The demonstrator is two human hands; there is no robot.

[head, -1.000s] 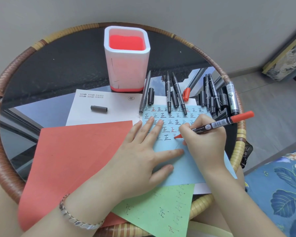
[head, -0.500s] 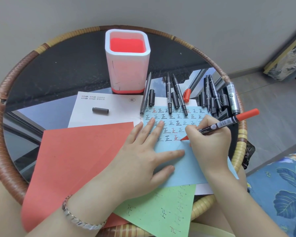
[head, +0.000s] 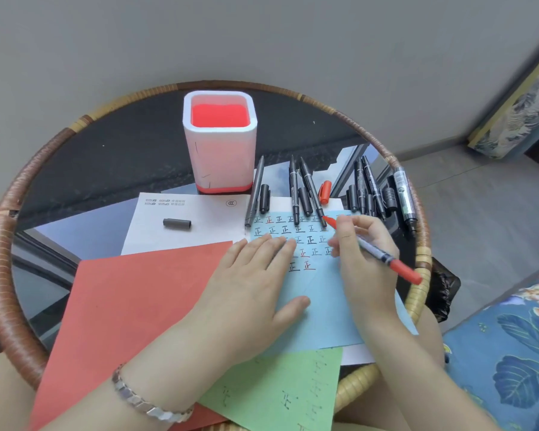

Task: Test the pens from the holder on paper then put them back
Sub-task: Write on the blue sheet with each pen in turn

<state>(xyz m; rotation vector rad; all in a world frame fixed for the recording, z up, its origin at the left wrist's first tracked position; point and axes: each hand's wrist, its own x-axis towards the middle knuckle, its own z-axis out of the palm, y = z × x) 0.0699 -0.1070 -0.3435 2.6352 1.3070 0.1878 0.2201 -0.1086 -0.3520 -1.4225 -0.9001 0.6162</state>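
My right hand (head: 366, 259) grips a red marker (head: 383, 258), its red tip lifted off the sheet and pointing up-left toward the loose red cap (head: 325, 191). My left hand (head: 255, 287) lies flat with fingers spread on the blue paper (head: 324, 315), which bears rows of black and red test characters. The white pen holder with a red inside (head: 220, 144) stands at the back of the table with no pens in it. Several black pens (head: 307, 188) and caps lie uncapped along the top edge of the papers.
A round glass table with a wicker rim (head: 0, 275) carries red paper (head: 122, 321), green paper (head: 280, 390) and a white sheet (head: 199, 219) with a grey cap (head: 177, 223). More black markers (head: 383, 191) lie at the right rim. A floral cushion (head: 507, 362) sits lower right.
My right hand has lifted the red marker from the last written character and swung it, so the tip now points up-left and the tail down-right. A new red character stands on the blue paper.
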